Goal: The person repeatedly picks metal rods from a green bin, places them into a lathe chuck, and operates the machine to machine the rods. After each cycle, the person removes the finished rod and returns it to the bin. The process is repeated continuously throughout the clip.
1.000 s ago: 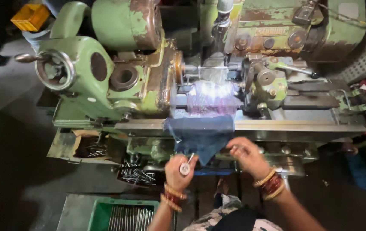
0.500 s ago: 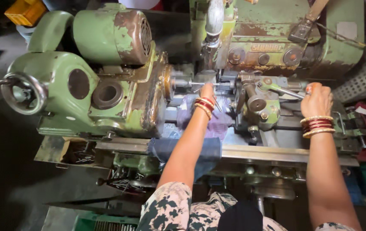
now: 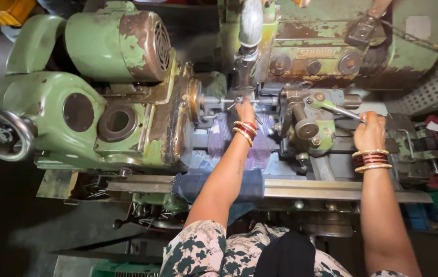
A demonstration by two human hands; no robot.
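left hand (image 3: 244, 109) pinching small metal piece (image 3: 238, 99) at chuck (image 3: 206, 102) | right hand (image 3: 369, 132) gripping lever (image 3: 338, 109)

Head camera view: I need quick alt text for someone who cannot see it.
Seen from above, a person's left hand reaches to a small metal part at the spindle of a worn green lathe, while the right hand grips a lever. Both wrists wear bangles.

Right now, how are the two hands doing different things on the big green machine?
The left hand reaches far in, fingertips at the small metal part by the spindle; the right hand stays out to the side. The right hand wraps a grey lever; the left hand only pinches. Both wrists wear red and gold bangles.
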